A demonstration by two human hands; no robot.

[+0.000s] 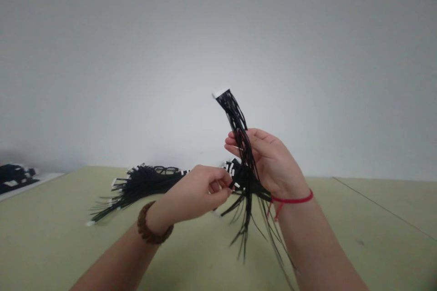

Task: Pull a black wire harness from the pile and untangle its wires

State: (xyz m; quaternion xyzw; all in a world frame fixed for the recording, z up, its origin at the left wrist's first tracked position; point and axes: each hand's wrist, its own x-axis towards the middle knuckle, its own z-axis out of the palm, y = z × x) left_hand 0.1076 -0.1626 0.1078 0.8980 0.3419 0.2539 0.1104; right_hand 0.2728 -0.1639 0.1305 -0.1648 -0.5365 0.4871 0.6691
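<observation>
The right hand [269,163] is wrapped around a bundle of thin black wires [244,159] held upright above the green table [358,236] — its fingers curl over the strands at mid-length, the white connector end [221,93] standing above the fingertips and the loose ends fanning out below the palm. The left hand [198,193] pinches the bundle just beside the right palm, thumb and forefinger closed on it. Behind the left knuckles a pile of similar black wires [136,186] lies on the table — black-framed glasses [166,169] rest on it.
</observation>
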